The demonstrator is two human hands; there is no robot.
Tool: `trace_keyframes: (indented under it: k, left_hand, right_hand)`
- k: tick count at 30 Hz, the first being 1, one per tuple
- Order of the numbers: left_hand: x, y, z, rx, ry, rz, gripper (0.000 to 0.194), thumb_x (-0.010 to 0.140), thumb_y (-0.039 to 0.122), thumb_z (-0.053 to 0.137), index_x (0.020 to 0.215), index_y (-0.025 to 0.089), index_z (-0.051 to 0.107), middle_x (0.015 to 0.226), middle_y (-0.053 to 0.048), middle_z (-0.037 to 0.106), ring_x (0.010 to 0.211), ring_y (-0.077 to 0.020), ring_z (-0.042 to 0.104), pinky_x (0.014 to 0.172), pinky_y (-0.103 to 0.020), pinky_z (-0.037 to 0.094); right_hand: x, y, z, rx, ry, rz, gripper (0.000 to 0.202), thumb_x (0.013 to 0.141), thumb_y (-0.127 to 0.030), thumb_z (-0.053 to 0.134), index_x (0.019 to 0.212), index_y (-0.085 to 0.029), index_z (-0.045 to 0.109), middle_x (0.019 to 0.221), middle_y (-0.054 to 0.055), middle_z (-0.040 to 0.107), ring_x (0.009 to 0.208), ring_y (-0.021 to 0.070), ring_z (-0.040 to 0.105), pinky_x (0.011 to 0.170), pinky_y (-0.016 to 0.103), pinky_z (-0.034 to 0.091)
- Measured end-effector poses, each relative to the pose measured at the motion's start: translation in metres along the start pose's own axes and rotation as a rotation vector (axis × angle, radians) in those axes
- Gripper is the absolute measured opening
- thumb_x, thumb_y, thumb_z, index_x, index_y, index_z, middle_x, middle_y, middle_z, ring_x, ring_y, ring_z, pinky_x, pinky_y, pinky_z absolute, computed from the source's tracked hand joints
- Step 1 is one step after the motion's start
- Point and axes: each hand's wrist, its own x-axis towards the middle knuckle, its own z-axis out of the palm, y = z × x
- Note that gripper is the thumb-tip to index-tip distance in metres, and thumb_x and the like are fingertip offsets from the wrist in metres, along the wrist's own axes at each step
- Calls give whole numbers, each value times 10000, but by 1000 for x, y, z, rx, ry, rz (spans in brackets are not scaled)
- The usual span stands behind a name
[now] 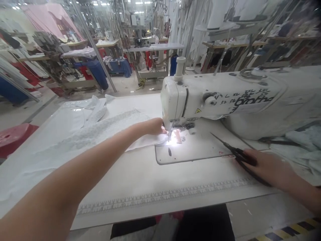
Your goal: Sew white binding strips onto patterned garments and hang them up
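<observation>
White lacy fabric strip point(100, 134) is spread flat across the pale worktable point(140, 180), running from the left edge up to the needle. Closest in, a printed ruler scale point(163, 195) lines the table's front edge. The right hand point(271, 169) is wrapped around black-handled scissors point(238, 155), blades resting on the table. The left hand point(154, 126) presses the fabric's end flat, fingers together, just beside the lit presser foot of the white industrial sewing machine point(225, 97). 1 red plastic stool point(15, 135) sits off left.
</observation>
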Motion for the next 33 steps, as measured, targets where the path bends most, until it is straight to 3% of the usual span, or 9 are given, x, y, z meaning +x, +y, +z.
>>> trace_keyframes:
  k: [3, 7, 13, 18, 24, 28, 33]
  left_hand:
    - [-21, 4, 2, -32, 53, -63, 146, 653, 326, 653, 669, 181, 656, 629, -20, 602, 560, -161, 517, 570, -279, 376]
    - [-77, 19, 4, -81, 103, -160, 271, 739, 412, 575, 612, 176, 620, 476, 16, 466, 428, -120, 413, 453, -256, 288]
    - [-164, 50, 18, -563, 199, -337, 285, 721, 467, 630, 805, 196, 665, 711, -13, 653, 628, -151, 580, 574, -258, 418]
    - [-193, 68, 37, -687, 205, -253, 228, 724, 422, 648, 772, 200, 672, 744, -2, 655, 690, -138, 573, 643, -253, 416]
    - [-204, 90, 50, -730, 127, -222, 227, 746, 396, 625, 707, 173, 638, 673, 13, 602, 655, -126, 542, 642, -249, 409]
    - [-204, 94, 63, -842, 52, -251, 230, 730, 400, 638, 816, 187, 647, 722, 5, 633, 656, -134, 575, 622, -252, 439]
    - [-197, 90, 75, -843, 156, -179, 312, 719, 373, 656, 967, 238, 523, 674, 59, 549, 537, -83, 501, 496, -194, 393]
  right_hand:
    - [-25, -40, -3, 44, -121, -8, 301, 779, -521, 547, 717, -236, 471, 715, 40, 591, 639, 245, 582, 516, 340, 449]
    - [-52, -92, -2, 205, -213, -44, 398, 739, -448, 625, 1035, -248, 448, 1049, 78, 560, 921, 280, 575, 663, 367, 517]
    - [-58, -143, 10, 284, -275, -177, 367, 733, -391, 640, 996, -233, 438, 1034, 78, 533, 960, 282, 536, 735, 395, 500]
    - [-63, -177, 12, 357, -279, -319, 336, 732, -378, 650, 949, -224, 447, 978, 56, 535, 859, 250, 539, 691, 366, 485]
    - [-87, -183, 18, 328, -154, -304, 296, 698, -360, 672, 784, -210, 431, 852, 37, 548, 743, 220, 532, 613, 323, 441]
    - [-108, -169, 33, 422, -245, -215, 286, 813, -414, 519, 642, -212, 411, 647, -1, 540, 599, 187, 519, 526, 275, 388]
    - [-117, -154, 24, 434, -195, -127, 271, 820, -378, 502, 643, -214, 380, 638, -14, 523, 605, 175, 515, 525, 256, 382]
